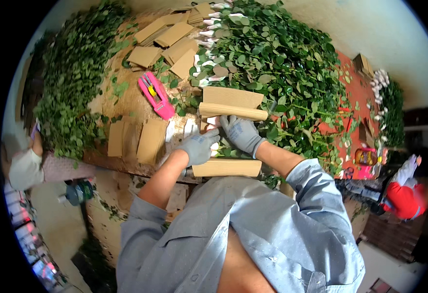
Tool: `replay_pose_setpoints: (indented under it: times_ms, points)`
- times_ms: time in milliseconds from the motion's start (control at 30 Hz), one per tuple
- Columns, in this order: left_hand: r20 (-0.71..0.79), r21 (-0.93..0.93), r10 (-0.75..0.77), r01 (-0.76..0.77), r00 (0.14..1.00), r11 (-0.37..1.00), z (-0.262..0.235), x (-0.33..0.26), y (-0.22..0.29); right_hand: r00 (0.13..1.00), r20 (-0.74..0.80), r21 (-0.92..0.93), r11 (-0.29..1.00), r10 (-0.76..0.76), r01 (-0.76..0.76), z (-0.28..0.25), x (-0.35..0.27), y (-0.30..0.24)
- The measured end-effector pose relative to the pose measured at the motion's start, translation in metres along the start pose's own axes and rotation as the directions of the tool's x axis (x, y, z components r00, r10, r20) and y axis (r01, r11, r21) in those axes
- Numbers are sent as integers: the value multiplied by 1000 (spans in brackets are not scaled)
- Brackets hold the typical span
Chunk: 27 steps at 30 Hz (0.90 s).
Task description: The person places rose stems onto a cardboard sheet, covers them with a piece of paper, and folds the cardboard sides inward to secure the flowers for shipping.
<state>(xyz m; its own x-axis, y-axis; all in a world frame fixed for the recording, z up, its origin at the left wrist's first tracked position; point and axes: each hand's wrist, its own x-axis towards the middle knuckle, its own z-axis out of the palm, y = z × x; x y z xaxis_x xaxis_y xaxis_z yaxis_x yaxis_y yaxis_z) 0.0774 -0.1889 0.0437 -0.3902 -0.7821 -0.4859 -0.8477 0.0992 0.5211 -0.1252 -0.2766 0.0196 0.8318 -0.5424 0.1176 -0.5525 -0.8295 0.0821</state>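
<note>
Both my hands wear grey gloves and meet over pale flower buds (215, 146) at the table's near edge. My left hand (198, 147) lies over the buds with its fingers stretched to the right. My right hand (242, 133) reaches forward, fingers extended and slightly apart, its tips by the lower edge of a corrugated cardboard sheet (233, 97). That sheet's near side curls into a roll (233, 112). Closer to my body lies another strip of corrugated cardboard (226, 168). What is under my palms is hidden.
Leafy stems (282, 63) with white-wrapped heads pile up at the right; another green heap (77, 63) stands far left. Cardboard pieces (175, 35) and a pink tape dispenser (156, 95) lie left of centre. One person (26, 168) is at the left, another (404, 195) in red at the right.
</note>
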Motion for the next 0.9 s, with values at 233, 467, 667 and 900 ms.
replay_pose_setpoints:
  times_ms: [233, 467, 667, 900]
  points:
    - [-413, 182, 140, -70, 900, 981, -17, 0, -4, 993, -54, 68, 992, -107, 110, -1, 5, 10]
    - [-491, 550, 162, 161, 856, 820, -15, 30, -10, 982, -171, 128, 986, -82, 105, 10, 0, 15]
    - [-405, 706, 245, 131, 881, 696, -16, 34, -10, 981, -173, 107, 988, -92, 111, 15, -1, 17]
    - [-391, 706, 302, 73, 869, 704, -19, 25, -10, 957, -258, 45, 988, -132, 149, 24, -5, 19]
